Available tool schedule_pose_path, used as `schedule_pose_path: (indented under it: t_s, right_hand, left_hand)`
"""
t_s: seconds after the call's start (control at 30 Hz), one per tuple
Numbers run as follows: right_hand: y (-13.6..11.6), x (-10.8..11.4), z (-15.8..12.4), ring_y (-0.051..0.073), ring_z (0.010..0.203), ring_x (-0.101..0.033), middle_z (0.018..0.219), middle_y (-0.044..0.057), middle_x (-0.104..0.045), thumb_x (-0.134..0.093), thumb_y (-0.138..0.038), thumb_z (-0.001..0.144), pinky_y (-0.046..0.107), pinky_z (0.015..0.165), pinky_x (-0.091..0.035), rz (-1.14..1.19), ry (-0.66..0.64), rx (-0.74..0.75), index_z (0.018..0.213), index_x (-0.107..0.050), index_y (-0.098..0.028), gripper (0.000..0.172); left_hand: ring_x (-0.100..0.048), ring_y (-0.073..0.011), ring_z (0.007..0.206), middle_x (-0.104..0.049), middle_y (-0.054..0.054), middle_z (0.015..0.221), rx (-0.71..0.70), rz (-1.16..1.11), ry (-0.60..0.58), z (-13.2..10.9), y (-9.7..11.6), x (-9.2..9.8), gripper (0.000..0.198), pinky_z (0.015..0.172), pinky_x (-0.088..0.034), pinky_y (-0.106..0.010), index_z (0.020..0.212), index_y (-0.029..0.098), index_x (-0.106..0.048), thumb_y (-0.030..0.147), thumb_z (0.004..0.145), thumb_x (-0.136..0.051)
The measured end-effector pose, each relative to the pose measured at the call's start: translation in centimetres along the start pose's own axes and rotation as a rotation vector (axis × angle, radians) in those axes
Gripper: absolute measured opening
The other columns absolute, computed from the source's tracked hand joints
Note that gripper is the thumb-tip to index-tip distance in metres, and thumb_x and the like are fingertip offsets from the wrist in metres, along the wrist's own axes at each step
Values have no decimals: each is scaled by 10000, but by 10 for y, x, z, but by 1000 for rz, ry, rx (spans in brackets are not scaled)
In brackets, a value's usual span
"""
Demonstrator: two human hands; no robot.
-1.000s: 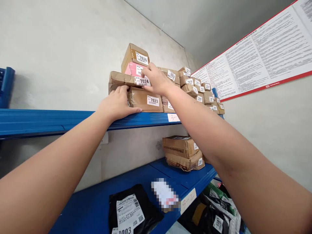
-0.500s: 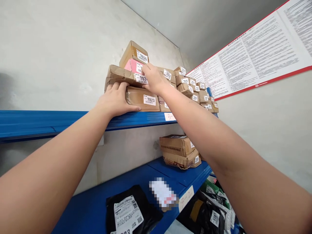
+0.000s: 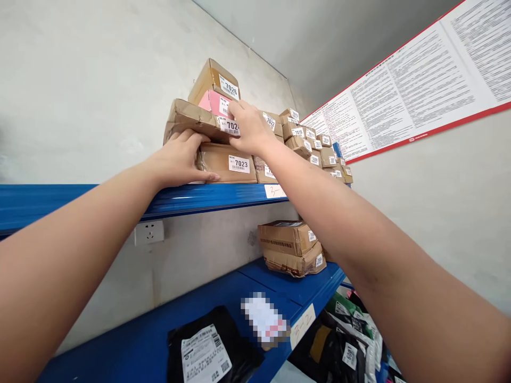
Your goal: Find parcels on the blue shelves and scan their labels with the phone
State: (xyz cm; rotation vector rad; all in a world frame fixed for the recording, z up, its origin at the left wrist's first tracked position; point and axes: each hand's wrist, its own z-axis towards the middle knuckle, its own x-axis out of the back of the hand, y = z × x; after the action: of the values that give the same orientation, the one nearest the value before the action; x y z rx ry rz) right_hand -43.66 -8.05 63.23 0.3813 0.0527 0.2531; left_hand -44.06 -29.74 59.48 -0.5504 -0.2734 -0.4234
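- Brown cardboard is what both our hands are on: the flat carton (image 3: pixel 191 117), label starting "702", last digit hidden behind our fingers.
- Position: top shelf, above the 7023 box (image 3: pixel 221 162), w/ the pink box (image 3: pixel 209 101) and the 7026 box (image 3: pixel 211 80) higher up, just behind.
- Long axis: runs L–R across our view, roughly along the blue shelf edge (image 3: pixel 207 196), sloping down a bit to the R. L end sticks out past the 7023 box.
- Our R hand (image 3: pixel 251 127) is at the carton's R end: fingers over the label, thumb just below it, so the grip looks narrow, closed round that end. Fingertips also come up close to the pink box's label; contact there, can't tell.
- Our L hand (image 3: pixel 178 159) is under the L part, fingers up against the btm, thumb low on the 7023 box's front. Thumb & fingers wide apart; can't tell if they bear any wt.
- Key relation: carton lies btwn our hands, up from the L fingers, left of the R palm. R is nearer the label, L nearer the overhanging end.
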Motion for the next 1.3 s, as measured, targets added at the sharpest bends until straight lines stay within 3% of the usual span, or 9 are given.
schedule_pose_path:
  t_s: [0.17, 0.33, 0.47, 0.57, 0.67, 0.83, 1.03, 1.17, 1.3]
  right_hand:
    - [-10, -2, 5, 297, 975, -559, 1076, 68, -584, -813, -188, 675, 486, 861, -510, 68, 45, -103, 948, -488, -241, 428]
    - [-20, 5, 8, 310, 1038, -547, 1144, 58, -584, -804, -143, 675, 467, 842, -517, 55, 46, -67, 955, -478, -253, 443]
    - [-27, 12, 8, 315, 1094, -530, 1186, 54, -572, -796, -82, 652, 469, 890, -507, 26, -25, -83, 1000, -467, -251, 507]
    - [-30, 12, 6, 314, 1080, -527, 1191, 54, -575, -762, -51, 661, 487, 904, -500, 32, -3, -152, 1004, -472, -238, 486]
    - [-28, 7, 4, 299, 1036, -526, 1151, 42, -584, -731, -14, 656, 479, 857, -517, 59, 76, -219, 957, -472, -248, 461]
    - [-16, 2, -3, 325, 993, -519, 1122, 47, -590, -759, -51, 624, 492, 754, -543, 88, 165, -204, 889, -436, -284, 478]
    - [-14, 5, -8, 342, 1044, -510, 1142, 62, -559, -751, -49, 648, 518, 799, -526, 108, 154, -213, 890, -425, -264, 460]
    - [-15, 9, -6, 318, 1045, -503, 1138, 57, -563, -736, -5, 640, 497, 856, -518, 113, 140, -211, 902, -439, -252, 466]
    - [-8, 11, -3, 335, 1054, -496, 1101, 59, -548, -738, -38, 661, 515, 830, -520, 144, 169, -173, 898, -452, -252, 429]
  left_hand:
    - [-260, -357, 1402, -499, -78, 1372, -52, 53, -10, -3, -17, 8, 763, 1186, -261, -513, 1374, 194, -486, 716, 818, -456]
    - [-252, -343, 1411, -491, -13, 1400, 7, 39, -45, -6, -26, 14, 824, 1214, -209, -482, 1361, 247, -501, 804, 759, -420]
    - [-198, -425, 1426, -470, -81, 1428, 177, 44, 44, -7, 10, -1, 1023, 1200, -219, -542, 1396, 211, -462, 845, 601, -579]
    - [-160, -515, 1409, -338, -146, 1515, 358, 37, 81, -6, 45, -17, 1195, 1108, -286, -666, 1448, 223, -387, 837, 467, -687]
    - [-159, -542, 1395, -283, -121, 1537, 350, -2, 94, -4, 62, -25, 1170, 1057, -328, -687, 1446, 270, -390, 820, 464, -709]
    - [-198, -464, 1399, -381, -80, 1476, 184, 27, 87, -1, 61, -23, 1008, 1095, -352, -590, 1408, 253, -428, 738, 574, -719]
    - [-181, -467, 1409, -367, -107, 1481, 225, 93, 79, 2, 66, -21, 990, 1120, -311, -589, 1385, 219, -423, 691, 578, -746]
    - [-194, -423, 1410, -392, -72, 1463, 231, 138, 84, -3, 59, -11, 1007, 1136, -305, -519, 1407, 219, -407, 734, 590, -692]
    - [-351, -308, 1323, -456, -67, 1335, 128, 183, 249, -11, 45, 9, 764, 1140, -325, -405, 1304, 227, -544, 707, 714, -610]
